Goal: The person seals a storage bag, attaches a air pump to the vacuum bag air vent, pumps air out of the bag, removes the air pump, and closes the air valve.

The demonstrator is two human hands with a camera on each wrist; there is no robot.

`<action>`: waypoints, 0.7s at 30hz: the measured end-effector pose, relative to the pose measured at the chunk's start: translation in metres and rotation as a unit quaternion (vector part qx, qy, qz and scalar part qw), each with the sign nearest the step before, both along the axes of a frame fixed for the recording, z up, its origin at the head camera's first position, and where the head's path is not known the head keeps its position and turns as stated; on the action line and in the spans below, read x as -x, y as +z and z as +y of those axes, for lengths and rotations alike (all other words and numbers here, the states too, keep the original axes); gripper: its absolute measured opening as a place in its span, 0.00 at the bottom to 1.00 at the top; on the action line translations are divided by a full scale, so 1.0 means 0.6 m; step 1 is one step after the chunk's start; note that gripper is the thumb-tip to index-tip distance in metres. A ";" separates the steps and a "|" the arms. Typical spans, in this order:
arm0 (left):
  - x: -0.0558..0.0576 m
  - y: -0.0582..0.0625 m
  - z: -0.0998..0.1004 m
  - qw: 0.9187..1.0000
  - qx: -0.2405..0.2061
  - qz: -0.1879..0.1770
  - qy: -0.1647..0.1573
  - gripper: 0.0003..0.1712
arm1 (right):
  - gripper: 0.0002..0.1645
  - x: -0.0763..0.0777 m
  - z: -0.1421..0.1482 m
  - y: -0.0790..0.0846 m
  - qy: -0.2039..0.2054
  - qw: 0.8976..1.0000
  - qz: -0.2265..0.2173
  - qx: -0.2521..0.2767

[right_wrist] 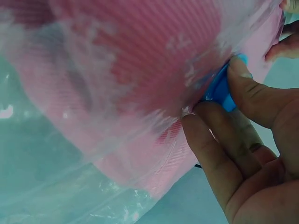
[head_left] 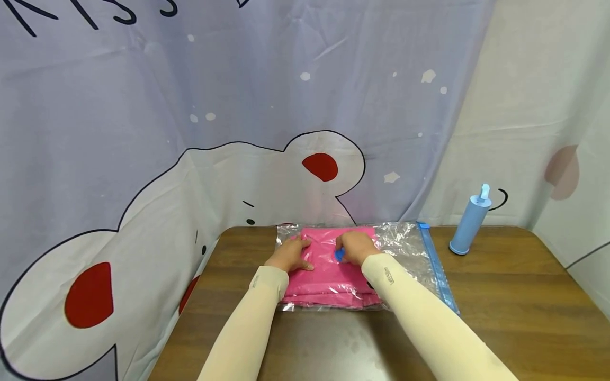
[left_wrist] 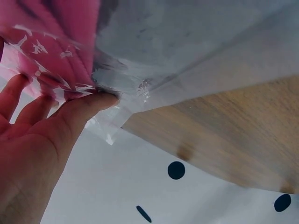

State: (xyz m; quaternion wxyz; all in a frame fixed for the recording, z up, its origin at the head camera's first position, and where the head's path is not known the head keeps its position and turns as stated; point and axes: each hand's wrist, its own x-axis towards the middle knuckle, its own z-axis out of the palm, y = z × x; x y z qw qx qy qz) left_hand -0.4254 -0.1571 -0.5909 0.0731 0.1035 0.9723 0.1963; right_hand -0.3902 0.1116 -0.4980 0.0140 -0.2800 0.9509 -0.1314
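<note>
A clear plastic vacuum storage bag point(head_left: 405, 246) lies flat on the table with folded pink fabric point(head_left: 324, 280) inside it. My left hand point(head_left: 290, 255) rests on the left part of the bag, thumb and fingers spread. In the left wrist view, the thumb point(left_wrist: 93, 103) lies along the plastic beside the pink fabric. Near the middle of the bag, my right hand point(head_left: 358, 247) pinches a round blue valve cap point(head_left: 339, 254). The right wrist view has the thumb on the blue cap point(right_wrist: 222, 88) and the fingers curled beneath it.
A blue zip strip point(head_left: 439, 270) edges the bag's right end. Right of it, a blue hand pump point(head_left: 470, 225) stands on the wooden table point(head_left: 519, 286) near the back. A printed curtain point(head_left: 248, 79) hangs behind the table.
</note>
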 end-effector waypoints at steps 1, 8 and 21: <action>0.001 0.000 0.000 1.000 -0.002 -0.001 0.002 0.59 | 0.24 0.001 0.001 0.000 0.002 1.000 -0.005 -0.001; 0.002 -0.008 -0.004 1.000 0.011 -0.008 0.000 0.60 | 0.35 0.003 0.006 0.001 -0.051 0.997 -0.063 0.010; 0.004 -0.003 -0.001 1.000 -0.007 -0.016 0.007 0.59 | 0.10 0.007 0.003 -0.001 -0.012 1.000 -0.013 0.004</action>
